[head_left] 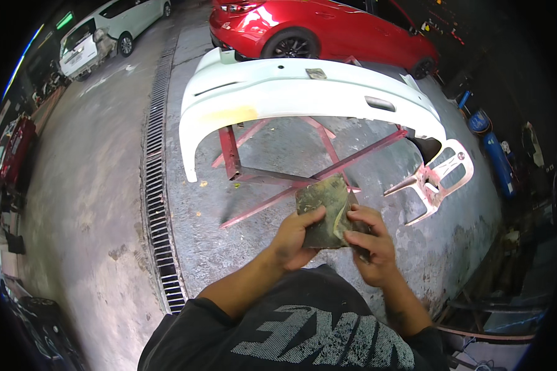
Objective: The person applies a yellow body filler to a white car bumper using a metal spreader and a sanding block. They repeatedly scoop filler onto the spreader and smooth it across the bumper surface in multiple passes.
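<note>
In front of my chest, both hands grip a worn, greenish-brown sheet of sandpaper (323, 201) with a crease across it. My left hand (291, 241) pinches its left side, thumb on top and fingers underneath. On the other side, my right hand (375, 246) has its fingers curled over the sheet's right edge. Beyond them lies a white car bumper (284, 102) on a red metal stand (230, 154). The bumper has a yellowish patch at its lower left. A small greenish-brown piece (316, 73) rests on its upper face.
A stained white plastic chair (436, 185) lies tipped at the bumper's right end. Behind the bumper stands a red car (346, 31); a white car (108, 34) is far left. A drain grate (156, 154) runs along the floor. Blue cylinders (498, 161) stand at right.
</note>
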### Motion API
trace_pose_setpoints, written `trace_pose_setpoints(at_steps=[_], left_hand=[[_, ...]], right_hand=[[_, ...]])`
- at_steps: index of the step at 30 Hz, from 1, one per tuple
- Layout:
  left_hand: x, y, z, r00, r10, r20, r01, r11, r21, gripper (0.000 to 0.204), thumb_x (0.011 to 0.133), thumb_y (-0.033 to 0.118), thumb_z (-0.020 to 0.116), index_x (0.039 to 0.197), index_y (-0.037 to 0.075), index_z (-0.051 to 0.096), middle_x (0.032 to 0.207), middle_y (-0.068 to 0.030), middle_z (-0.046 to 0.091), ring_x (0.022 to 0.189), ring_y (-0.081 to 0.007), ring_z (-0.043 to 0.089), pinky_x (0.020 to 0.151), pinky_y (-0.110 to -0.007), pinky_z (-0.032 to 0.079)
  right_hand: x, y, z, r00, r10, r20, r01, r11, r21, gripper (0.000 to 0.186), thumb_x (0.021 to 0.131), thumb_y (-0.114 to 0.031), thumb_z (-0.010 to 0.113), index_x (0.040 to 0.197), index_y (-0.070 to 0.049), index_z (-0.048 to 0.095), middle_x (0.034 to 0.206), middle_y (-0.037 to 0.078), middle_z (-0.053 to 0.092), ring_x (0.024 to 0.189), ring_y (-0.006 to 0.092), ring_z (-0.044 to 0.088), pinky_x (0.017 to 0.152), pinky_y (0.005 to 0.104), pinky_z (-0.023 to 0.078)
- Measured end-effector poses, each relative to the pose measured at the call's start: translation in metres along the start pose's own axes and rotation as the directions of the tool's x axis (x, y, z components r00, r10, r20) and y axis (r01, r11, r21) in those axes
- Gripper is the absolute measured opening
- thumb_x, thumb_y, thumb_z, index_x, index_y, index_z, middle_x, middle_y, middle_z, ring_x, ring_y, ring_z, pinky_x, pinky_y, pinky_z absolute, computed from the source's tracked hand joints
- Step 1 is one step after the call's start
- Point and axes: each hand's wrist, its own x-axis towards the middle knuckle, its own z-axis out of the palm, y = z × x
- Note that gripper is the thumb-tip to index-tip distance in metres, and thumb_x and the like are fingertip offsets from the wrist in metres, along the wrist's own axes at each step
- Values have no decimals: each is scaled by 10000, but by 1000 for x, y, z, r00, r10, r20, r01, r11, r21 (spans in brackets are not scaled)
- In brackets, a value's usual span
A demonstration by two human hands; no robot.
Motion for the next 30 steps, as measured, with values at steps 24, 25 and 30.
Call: trace_pose_setpoints(at_steps=[24,25,30], left_hand=[[-18,88,4,981,194,28,-154,673,723,447,1007,87,653,1431,-12,550,1306,-103,677,1171,-201,663,1005,-397,559],[-19,94,9,985,173,-7,-119,702,703,448,1005,89,658,1428,-15,552,1305,-100,676,1171,-195,657,1006,-384,550],[0,73,24,989,149,-14,-74,567,821,438,1004,103,676,1403,-31,559,1291,-99,676,1145,-184,654,999,-358,537]], right_hand=[[57,-45,-33,793,155,589,260,788,-557,416,780,-48,800,1144,-249,804,1308,-26,709,1343,281,577,1055,490,461],[53,-45,-41,792,184,582,260,761,-595,417,766,-61,795,1134,-258,802,1304,-49,707,1340,262,578,1036,530,446],[58,-31,-52,894,13,449,282,762,-583,442,750,-50,797,1137,-263,802,1292,-48,711,1325,248,591,984,482,448]])
